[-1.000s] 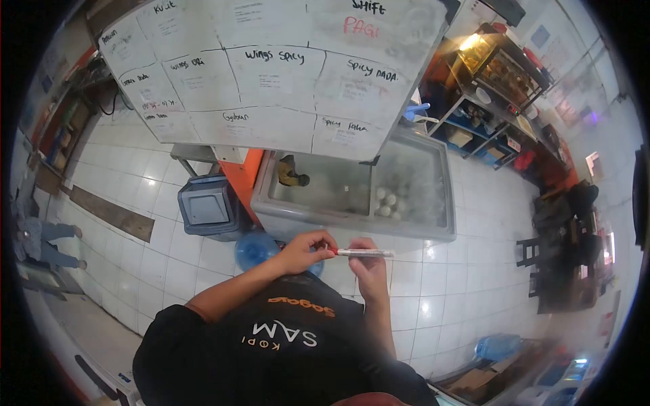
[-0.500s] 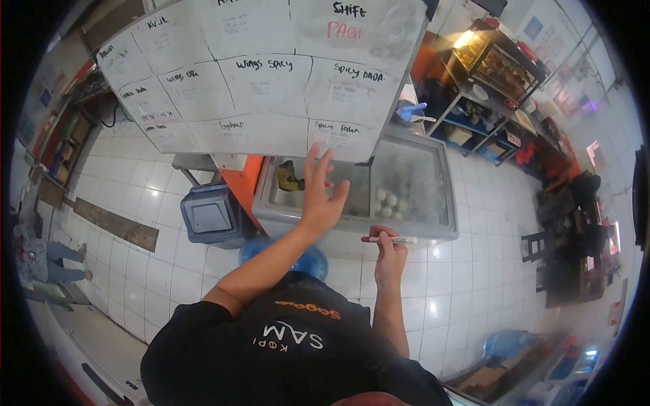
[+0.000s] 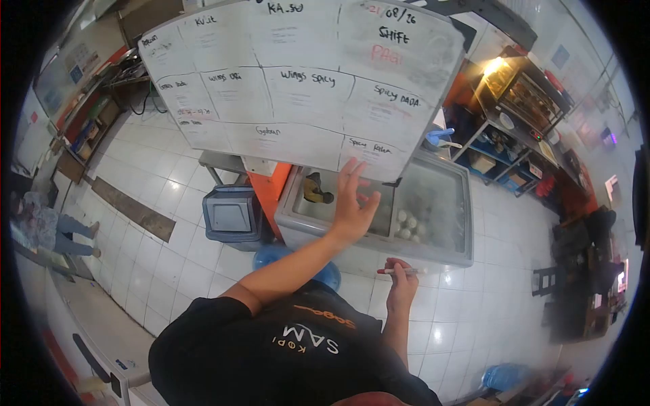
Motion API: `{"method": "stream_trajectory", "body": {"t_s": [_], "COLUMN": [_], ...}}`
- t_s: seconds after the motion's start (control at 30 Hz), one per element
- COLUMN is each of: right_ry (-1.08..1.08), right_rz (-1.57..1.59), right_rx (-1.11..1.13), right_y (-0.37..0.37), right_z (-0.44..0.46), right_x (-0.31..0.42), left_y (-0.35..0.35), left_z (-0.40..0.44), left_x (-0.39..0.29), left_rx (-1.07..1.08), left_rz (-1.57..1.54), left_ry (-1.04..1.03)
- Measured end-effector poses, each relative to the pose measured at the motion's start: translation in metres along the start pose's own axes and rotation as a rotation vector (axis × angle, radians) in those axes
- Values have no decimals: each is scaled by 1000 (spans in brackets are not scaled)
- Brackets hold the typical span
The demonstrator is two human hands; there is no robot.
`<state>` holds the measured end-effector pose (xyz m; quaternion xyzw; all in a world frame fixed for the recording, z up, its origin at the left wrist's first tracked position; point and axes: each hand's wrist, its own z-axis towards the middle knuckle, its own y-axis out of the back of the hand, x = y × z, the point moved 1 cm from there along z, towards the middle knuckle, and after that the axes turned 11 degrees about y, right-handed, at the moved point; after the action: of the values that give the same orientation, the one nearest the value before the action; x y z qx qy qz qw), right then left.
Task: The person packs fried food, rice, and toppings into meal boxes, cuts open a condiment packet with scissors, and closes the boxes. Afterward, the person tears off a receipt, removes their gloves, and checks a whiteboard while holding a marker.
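A whiteboard (image 3: 305,111) with handwritten headings in a drawn grid hangs in front of me. My left hand (image 3: 355,206) is raised at its lower edge, fingers spread, with the fingertips over the "Spicy" box at the bottom right. Whether they touch the board I cannot tell. Lower and to the right, my right hand (image 3: 401,287) is closed around a marker (image 3: 413,271), held level with a reddish end pointing left. Below the board is a chest freezer (image 3: 379,247) with a glass-like top. Several pale round items (image 3: 407,224) and a dark yellowish bundle (image 3: 315,188) show inside.
A grey bin (image 3: 231,215) stands left of the freezer, beside an orange panel (image 3: 269,193). A blue water jug (image 3: 328,274) is close to my body. At right are a lit display cabinet (image 3: 531,95) and shelving. Another person (image 3: 54,220) is at far left.
The view has shifted, so the board, freezer and hands appear further right and lower. My left hand stays spread by the board's lower edge; my right still grips the marker.
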<state>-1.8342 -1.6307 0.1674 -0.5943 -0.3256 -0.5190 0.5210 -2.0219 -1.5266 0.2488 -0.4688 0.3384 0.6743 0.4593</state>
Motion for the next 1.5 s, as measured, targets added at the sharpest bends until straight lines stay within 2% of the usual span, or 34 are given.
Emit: {"method": "stream_trajectory", "body": {"t_s": [0.1,0.33,0.6,0.73,1.03,1.5], "right_ry": [1,-18,-25,-17,-45,-65], "right_rz": [-2,-21,-8,-9,-40,-29], "right_rx": [-14,3,-22,6,3,22], "right_y": [5,1,-7,-5,-8,-32], "right_z": [-5,-13,-20,-23,-27,-28], "right_x": [-1,-8,-11,-16,-25,-26], "left_y": [2,3,7,9,9,29], "left_z": [1,3,7,10,16,23], "left_x": [-2,6,3,3,2,4], "left_rx": [21,7,30,25,5,6], "left_rz": [-6,-41,-86,-104,-232,-270], "left_ry": [44,-18,37,-5,67,34]}}
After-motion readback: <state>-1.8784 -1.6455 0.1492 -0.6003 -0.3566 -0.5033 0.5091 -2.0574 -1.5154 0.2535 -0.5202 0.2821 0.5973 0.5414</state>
